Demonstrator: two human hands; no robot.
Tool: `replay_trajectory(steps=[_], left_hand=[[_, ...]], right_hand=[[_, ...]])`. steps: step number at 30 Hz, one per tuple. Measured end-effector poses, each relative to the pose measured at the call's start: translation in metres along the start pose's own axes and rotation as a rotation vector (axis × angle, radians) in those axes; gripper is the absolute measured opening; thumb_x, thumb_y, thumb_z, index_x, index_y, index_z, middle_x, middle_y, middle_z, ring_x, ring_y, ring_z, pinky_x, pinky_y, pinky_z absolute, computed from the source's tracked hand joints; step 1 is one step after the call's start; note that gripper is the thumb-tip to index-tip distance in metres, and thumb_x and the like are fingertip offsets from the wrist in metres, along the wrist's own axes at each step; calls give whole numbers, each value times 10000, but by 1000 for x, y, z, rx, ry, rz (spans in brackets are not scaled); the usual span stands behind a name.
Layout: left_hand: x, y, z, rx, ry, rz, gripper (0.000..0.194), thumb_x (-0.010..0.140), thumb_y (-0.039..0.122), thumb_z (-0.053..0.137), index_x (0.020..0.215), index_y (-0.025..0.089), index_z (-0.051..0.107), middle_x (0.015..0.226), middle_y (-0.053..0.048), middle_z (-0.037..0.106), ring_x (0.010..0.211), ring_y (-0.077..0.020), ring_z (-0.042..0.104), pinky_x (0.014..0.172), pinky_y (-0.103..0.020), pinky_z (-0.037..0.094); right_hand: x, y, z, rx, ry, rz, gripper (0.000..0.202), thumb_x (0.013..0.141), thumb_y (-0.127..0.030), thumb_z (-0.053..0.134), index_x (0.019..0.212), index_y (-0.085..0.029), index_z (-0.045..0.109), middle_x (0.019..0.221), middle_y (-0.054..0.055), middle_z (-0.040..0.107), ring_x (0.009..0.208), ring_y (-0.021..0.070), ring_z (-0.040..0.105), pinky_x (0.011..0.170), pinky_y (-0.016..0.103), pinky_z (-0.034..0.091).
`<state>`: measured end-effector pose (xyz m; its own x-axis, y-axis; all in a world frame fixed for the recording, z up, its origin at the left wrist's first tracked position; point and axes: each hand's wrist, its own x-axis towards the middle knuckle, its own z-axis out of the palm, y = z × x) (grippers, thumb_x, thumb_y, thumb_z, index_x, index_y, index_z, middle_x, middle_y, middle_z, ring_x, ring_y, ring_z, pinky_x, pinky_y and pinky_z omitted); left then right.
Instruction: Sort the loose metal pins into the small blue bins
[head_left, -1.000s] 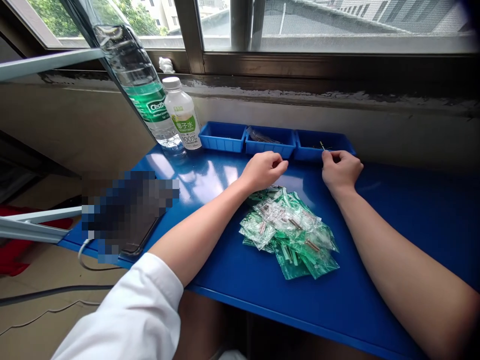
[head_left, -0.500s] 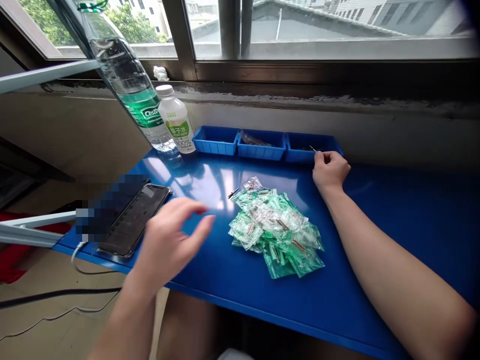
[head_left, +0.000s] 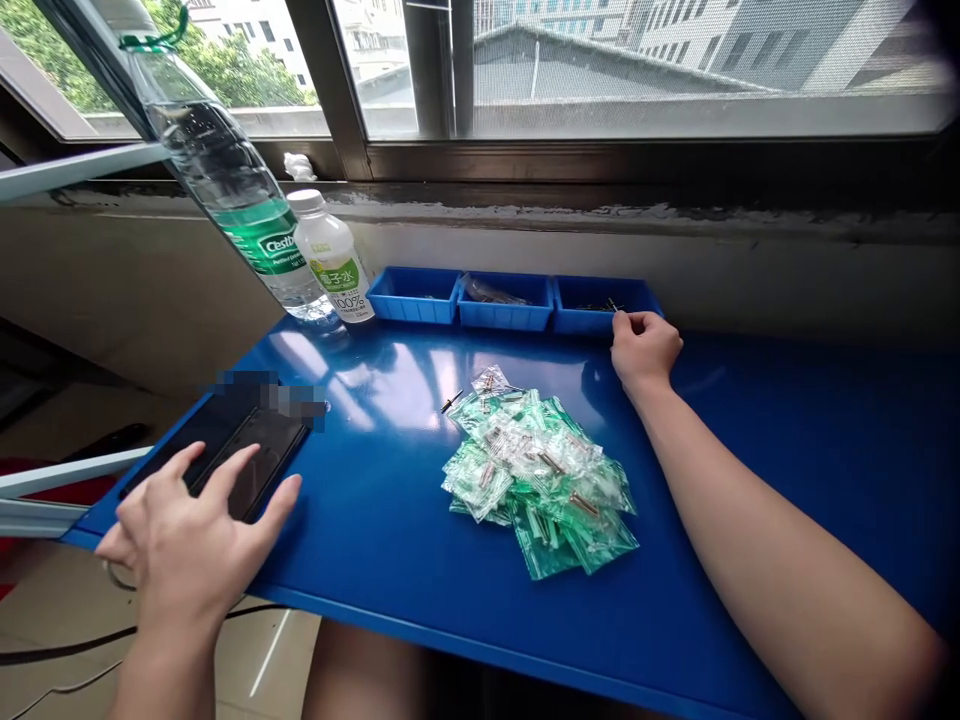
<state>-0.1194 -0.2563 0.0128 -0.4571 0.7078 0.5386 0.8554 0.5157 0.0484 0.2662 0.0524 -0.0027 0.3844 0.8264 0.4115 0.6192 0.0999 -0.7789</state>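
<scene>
My left hand (head_left: 187, 530) is open with spread fingers above a dark phone (head_left: 259, 475) at the table's left edge; whether the fingertips touch it I cannot tell. Over the front rim of the right-hand blue bin (head_left: 581, 320), my right hand (head_left: 646, 350) is closed in a pinch on a small thin pin-like piece (head_left: 613, 305). More small dark pieces lie in that bin. Between my arms sits a heap of small clear and green plastic packets (head_left: 536, 460), some with thin metal pieces inside. One loose dark pin (head_left: 451, 401) lies at the heap's left side.
The middle blue bin (head_left: 504, 317) holds a plastic bag, and the left blue bin (head_left: 416, 308) stands beside it. A large water bottle (head_left: 247, 200) and a white-capped drink bottle (head_left: 334, 260) stand at the back left. Cables hang below the left table edge.
My left hand has moved left and down, from beside the phone to over it, with its fingers spread wider. The right hand keeps its pinch at the bin. The view has shifted slightly.
</scene>
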Motion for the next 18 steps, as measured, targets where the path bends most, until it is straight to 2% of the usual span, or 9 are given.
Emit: replay_trajectory(steps=[4, 6, 11, 14, 18], left_hand=[[0, -2, 5, 14, -86, -9, 584, 825, 691, 472, 1136, 251, 698, 1485, -134, 444, 1372, -419, 385, 1088, -620, 314], [0, 0, 4, 9, -91, -27, 591, 818, 699, 464, 1144, 262, 691, 1489, -120, 443, 1376, -413, 377, 1097, -611, 298], [-3, 3, -2, -97, 100, -88, 630, 798, 618, 554, 1293, 230, 599, 1450, -149, 504, 1359, -420, 419, 1113, -584, 292], [-4, -9, -5, -142, 120, 25, 635, 725, 531, 671, 1264, 202, 601, 1370, -173, 577, 1278, -423, 516, 1096, -553, 345], [-7, -33, -3, -168, 176, 99, 519, 686, 458, 693, 1151, 238, 621, 1304, -126, 634, 1187, -404, 586, 1046, -522, 398]], right_hand=[[0, 0, 0, -7, -3, -12, 243, 818, -418, 572, 690, -217, 616, 637, 59, 657, 681, 254, 643, 715, 391, 509], [0, 0, 0, -12, -2, -19, 239, 816, -416, 570, 690, -218, 616, 636, 57, 658, 679, 253, 644, 711, 388, 509], [-1, 2, 1, -22, -2, -36, 230, 816, -408, 564, 702, -216, 621, 659, 62, 664, 692, 257, 652, 718, 390, 509], [0, 3, 1, -31, -1, -44, 222, 813, -400, 562, 703, -216, 621, 667, 65, 660, 711, 263, 653, 724, 397, 507], [0, 3, 2, -42, -7, -43, 216, 808, -399, 559, 706, -216, 617, 656, 64, 643, 711, 267, 644, 743, 417, 508]])
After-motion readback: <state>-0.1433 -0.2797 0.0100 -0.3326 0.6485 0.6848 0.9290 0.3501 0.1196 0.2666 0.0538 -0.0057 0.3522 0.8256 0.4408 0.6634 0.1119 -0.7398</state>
